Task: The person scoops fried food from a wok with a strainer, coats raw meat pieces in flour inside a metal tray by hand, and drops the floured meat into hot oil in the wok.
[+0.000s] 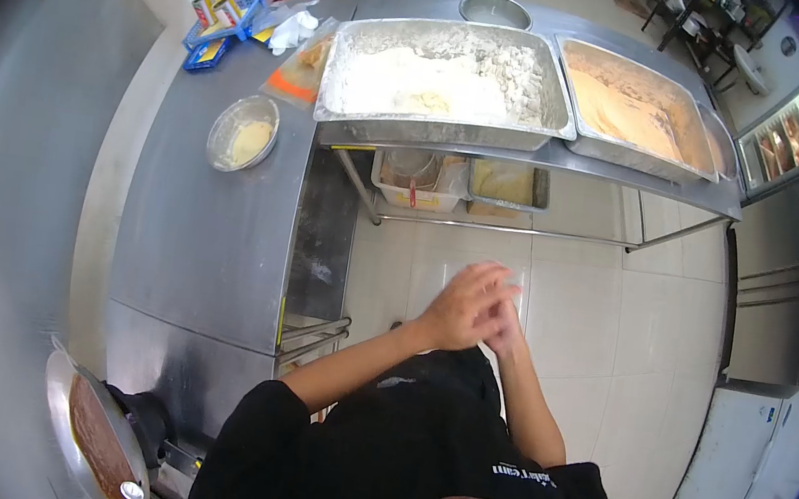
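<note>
I have my left hand (pixel 465 309) laid against my right hand (pixel 506 330) above the floor (pixel 567 317), left fingers loosely spread; the right fingers are partly hidden, so I can't tell their state. Ahead, the pan of white powder (pixel 435 129) sits on the tabletop (pixel 202 254), beside the pan of orange powder (pixel 642 158).

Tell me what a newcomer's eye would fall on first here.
Probably the big metal pan of bright white powder at top center, with a second pan of orange-tan powder just right of it. Next, the bare left hand and right hand, close together mid-picture over the pale tiled floor.
</note>
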Tool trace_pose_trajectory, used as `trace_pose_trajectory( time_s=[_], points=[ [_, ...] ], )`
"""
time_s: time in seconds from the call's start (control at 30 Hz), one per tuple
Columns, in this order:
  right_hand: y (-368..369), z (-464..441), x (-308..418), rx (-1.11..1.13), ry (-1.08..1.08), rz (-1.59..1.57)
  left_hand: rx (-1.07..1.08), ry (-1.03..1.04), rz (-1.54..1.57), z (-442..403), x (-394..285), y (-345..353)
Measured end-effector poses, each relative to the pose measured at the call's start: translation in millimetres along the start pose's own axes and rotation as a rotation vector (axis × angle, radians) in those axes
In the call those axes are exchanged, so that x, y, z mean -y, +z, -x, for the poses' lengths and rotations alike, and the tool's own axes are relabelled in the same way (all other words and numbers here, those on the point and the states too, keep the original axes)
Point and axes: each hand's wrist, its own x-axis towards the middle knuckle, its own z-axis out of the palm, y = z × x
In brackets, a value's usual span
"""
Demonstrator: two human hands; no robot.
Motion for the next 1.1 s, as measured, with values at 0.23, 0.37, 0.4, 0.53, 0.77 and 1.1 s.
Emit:
trace_pose_trajectory(
  time_s=[0.23,0.37,0.4,0.53,0.77,1.1],
  points=[
    [90.6,-93.0,84.4,0.344,0.01,-0.212,-0.051,0.021,-0.274,-77.7,80.0,7.6],
    [126.7,-113.3,130.8,0.543,-0.102,0.088,-0.135,-0.049,-0.481,-126.6,94.3,-23.7],
    [126.8,-119.1,143.4,0.558,-0.055,0.166,-0.181,-0.081,-0.544,-130.8,102.9,-35.0],
    [142.7,-137.8,237.4,0.515,0.145,0.8,-0.659,-0.37,-0.494,-128.7,138.3,-92.4],
    [136.3,-246.5,295.4,0.302,-0.415,2.016,-0.756,-0.546,-0.21,-188.9,167.6,-150.0],
    [134.2,-282.4,283.1,0.152,-0.361,2.25,0.273,-0.518,-0.224,-260.1,245.6,-146.2]
  ],
)
